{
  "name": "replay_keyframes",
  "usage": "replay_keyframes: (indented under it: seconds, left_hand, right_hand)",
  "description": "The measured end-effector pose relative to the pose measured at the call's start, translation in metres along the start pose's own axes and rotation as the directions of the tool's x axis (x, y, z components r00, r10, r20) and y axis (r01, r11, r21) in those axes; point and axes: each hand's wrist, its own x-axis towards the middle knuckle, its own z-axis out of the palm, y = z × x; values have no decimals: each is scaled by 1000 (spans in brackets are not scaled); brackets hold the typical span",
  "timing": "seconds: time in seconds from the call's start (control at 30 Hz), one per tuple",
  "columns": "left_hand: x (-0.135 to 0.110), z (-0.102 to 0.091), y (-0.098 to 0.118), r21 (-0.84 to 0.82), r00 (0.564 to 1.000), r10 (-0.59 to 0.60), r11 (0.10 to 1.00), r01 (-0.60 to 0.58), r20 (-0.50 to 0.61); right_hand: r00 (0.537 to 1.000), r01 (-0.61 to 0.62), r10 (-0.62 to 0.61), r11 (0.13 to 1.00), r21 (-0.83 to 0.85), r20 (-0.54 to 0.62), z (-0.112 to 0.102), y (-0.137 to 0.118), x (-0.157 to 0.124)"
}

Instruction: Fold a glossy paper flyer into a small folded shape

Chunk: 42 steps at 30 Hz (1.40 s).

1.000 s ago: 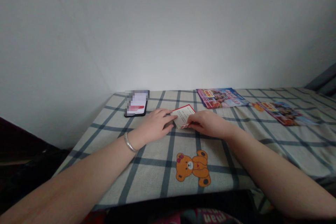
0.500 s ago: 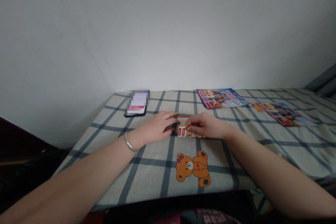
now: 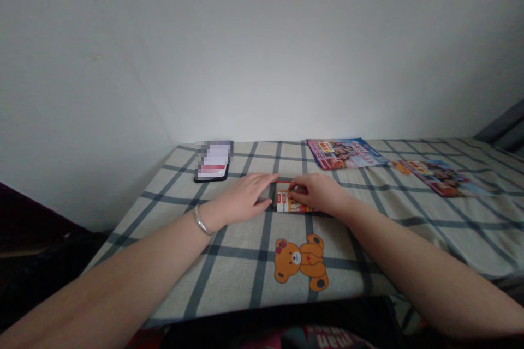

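A small printed leaflet [image 3: 282, 201] with red, yellow and white print lies on the checked tablecloth in front of me. One flap of it is folded over towards the far side, and a red edge shows beyond the flap. The fingers of my right hand [image 3: 320, 192] are drawn together on the flap, covering the leaflet's right part. At its left end is my left hand [image 3: 248, 196], thumb and fingers apart. Its fingertips are close to the leaflet's upper left corner; I cannot tell whether they touch it.
A phone [image 3: 214, 161] with a lit, blurred screen lies at the back left. Two colourful flyers, a nearer-to-wall flyer [image 3: 346, 152] and a right-hand flyer [image 3: 444, 177], lie to the right. The checked tablecloth [image 3: 229, 278] carries a printed bear. A white wall [image 3: 262, 54] stands behind.
The leaflet's flap has moved away from me, towards the far edge, and lies flatter. My right hand has shifted slightly with it; my left hand has hardly moved.
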Motion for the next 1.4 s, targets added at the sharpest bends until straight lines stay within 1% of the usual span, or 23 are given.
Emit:
replay_keyframes:
  seconds: [0.07,0.17,0.33,0.5,0.67,0.77,1.03,1.3,1.4]
  left_hand:
    - [0,0,0,1,1000,11,1000,-11,-5]
    - [1,1,0,3,1000,20,1000,-20,-6]
    - [1,1,-1,12,1000,11,1000,-11,4]
    - [2,1,-1,18,1000,9,1000,-10,22]
    - [3,-1,-1,19,997,68,997,-69,36]
    - [3,0,-2,33,996,82,996,-83,29]
    - [3,2,-2,55,997,66,996,-68,41]
    - [4,2,0,92,998,53,994,-57,45]
    - [4,2,1,113,998,41,993,-46,47]
  right_hand:
    - [1000,8,-8,1000,-20,-8,2,1,1]
    - [998,54,-56,998,-38,-40,4,2,3]
    - [991,102,-109,991,-84,-84,6,5,7]
    - [991,76,-84,994,-74,-108,7,8,10]
    - [988,82,-92,993,-84,-123,8,10,12]
    - [987,77,-91,991,-108,-133,9,10,13]
    - [988,42,-66,985,-167,-142,9,10,15]
    - [986,20,-46,988,-154,-161,10,9,15]
    - [986,23,-43,992,-121,-164,9,7,12]
